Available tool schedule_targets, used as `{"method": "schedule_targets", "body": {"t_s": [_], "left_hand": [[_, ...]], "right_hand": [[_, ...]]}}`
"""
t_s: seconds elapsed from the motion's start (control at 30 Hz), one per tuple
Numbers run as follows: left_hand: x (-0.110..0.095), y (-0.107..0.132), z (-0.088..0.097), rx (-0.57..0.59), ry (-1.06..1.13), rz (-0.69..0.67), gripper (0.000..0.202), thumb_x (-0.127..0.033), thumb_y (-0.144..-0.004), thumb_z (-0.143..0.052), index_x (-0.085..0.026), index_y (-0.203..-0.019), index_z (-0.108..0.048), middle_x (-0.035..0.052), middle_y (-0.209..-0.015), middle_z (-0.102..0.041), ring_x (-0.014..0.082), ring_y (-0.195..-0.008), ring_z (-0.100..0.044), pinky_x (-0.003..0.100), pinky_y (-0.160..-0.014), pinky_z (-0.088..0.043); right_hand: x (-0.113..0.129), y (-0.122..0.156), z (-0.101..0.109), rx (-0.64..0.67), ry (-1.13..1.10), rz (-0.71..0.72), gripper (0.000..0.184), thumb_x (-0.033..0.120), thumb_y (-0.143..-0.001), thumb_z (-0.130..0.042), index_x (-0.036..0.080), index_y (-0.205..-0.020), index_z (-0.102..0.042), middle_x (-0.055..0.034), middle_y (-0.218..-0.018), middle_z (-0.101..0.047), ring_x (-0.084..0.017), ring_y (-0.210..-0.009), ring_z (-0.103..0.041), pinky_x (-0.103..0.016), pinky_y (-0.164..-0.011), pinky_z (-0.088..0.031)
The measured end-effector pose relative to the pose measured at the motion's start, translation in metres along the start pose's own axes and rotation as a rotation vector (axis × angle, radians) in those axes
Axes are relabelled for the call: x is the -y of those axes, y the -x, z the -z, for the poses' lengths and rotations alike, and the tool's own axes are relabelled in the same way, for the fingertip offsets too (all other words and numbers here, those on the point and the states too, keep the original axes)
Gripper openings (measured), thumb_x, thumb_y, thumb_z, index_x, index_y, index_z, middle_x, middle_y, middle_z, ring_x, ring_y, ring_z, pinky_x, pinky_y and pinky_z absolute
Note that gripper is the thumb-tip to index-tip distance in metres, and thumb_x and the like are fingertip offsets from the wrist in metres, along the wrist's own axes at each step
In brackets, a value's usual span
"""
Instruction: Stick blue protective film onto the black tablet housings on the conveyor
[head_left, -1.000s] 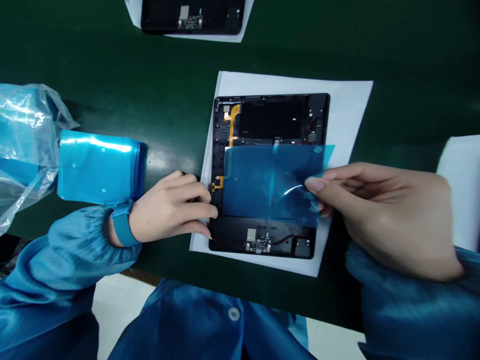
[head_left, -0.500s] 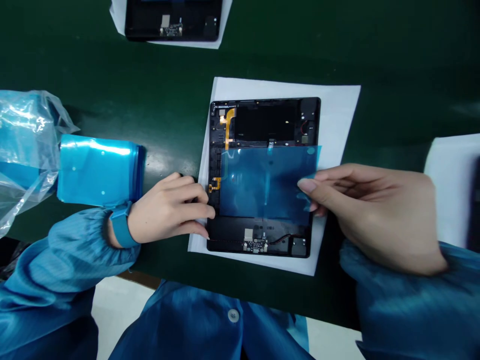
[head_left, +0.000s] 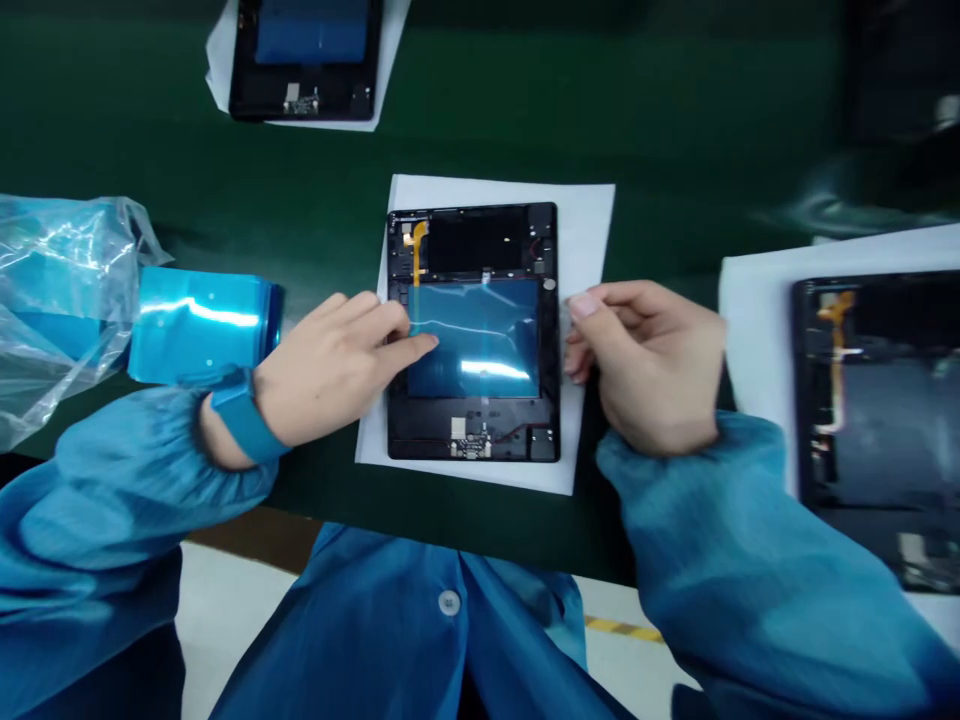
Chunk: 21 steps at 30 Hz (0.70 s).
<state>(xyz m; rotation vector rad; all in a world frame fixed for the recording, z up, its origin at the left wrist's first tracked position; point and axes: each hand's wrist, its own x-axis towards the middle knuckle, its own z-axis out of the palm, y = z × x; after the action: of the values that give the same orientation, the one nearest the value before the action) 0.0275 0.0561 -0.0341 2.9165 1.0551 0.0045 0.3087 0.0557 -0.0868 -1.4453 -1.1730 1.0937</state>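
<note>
A black tablet housing (head_left: pixel 480 425) with its inside exposed lies on a white sheet (head_left: pixel 589 230). Blue film (head_left: pixel 480 325) lies flat over the large panel in its middle. My left hand (head_left: pixel 337 360) rests at the housing's left edge, one finger stretched onto the film and the others bent. Just right of the housing, apart from the film, is my right hand (head_left: pixel 645 360); its thumb and forefinger are pinched together, and anything between the tips is too small to make out. An orange flex cable (head_left: pixel 418 255) and a small circuit board (head_left: pixel 470 442) show inside the housing.
Blue film sheets (head_left: pixel 199 325) are stacked to the left, beside a clear plastic bag (head_left: pixel 60 290) with more blue film inside. Another open tablet housing (head_left: pixel 307 75) is at the back left. A further one (head_left: pixel 885 400), blurred, lies on white sheeting at the right.
My right hand has let go of the film's right edge and moved off it. The film now lies flatter. My left hand has moved up, with a finger on the film. The view has shifted right.
</note>
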Motion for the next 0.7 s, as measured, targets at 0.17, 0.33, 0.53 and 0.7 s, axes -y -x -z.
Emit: {"method": "schedule_targets", "body": {"t_s": [0.17, 0.33, 0.53, 0.7], "left_hand": [[-0.001, -0.039, -0.018, 0.053, -0.045, -0.074, 0.045, -0.014, -0.102, -0.037, -0.028, -0.139, -0.059, 0.0091, -0.107, -0.061, 0.0239, -0.095, -0.056, 0.036, -0.076, -0.040], [-0.021, -0.072, -0.016, 0.150, -0.030, -0.078, 0.052, -0.015, -0.101, -0.034, -0.028, -0.149, -0.049, 0.0138, -0.117, -0.061, 0.0303, -0.102, -0.058, 0.044, -0.084, -0.044], [-0.004, -0.049, -0.009, 0.054, 0.112, 0.103, 0.053, -0.021, -0.099, -0.044, -0.019, -0.151, -0.044, 0.0146, -0.130, -0.059, 0.0319, -0.115, -0.058, 0.048, -0.097, -0.048], [0.029, -0.001, -0.022, -0.025, 0.320, 0.206, 0.114, -0.078, -0.073, -0.071, -0.010, -0.156, -0.032, 0.0255, -0.159, -0.034, 0.0435, -0.148, -0.033, 0.059, -0.121, -0.033]], "right_hand": [[0.001, -0.001, -0.004, 0.040, 0.042, 0.003, 0.034, 0.050, -0.082, -0.078, 0.018, -0.083, -0.067, 0.0035, -0.059, -0.060, -0.008, -0.043, -0.053, -0.019, -0.037, -0.041], [-0.001, -0.003, -0.006, 0.071, 0.024, 0.008, 0.038, 0.053, -0.081, -0.078, 0.017, -0.081, -0.066, 0.0023, -0.058, -0.059, -0.008, -0.043, -0.053, -0.020, -0.038, -0.042], [0.005, 0.008, -0.006, 0.093, 0.261, 0.233, 0.025, 0.041, -0.093, -0.065, 0.017, -0.090, -0.070, -0.0019, -0.069, -0.067, -0.012, -0.053, -0.059, -0.027, -0.051, -0.049], [0.025, 0.009, -0.027, 0.513, 0.873, 0.780, 0.035, 0.038, -0.101, -0.053, 0.016, -0.119, -0.072, -0.0113, -0.101, -0.071, -0.024, -0.089, -0.064, -0.038, -0.080, -0.049]]}}
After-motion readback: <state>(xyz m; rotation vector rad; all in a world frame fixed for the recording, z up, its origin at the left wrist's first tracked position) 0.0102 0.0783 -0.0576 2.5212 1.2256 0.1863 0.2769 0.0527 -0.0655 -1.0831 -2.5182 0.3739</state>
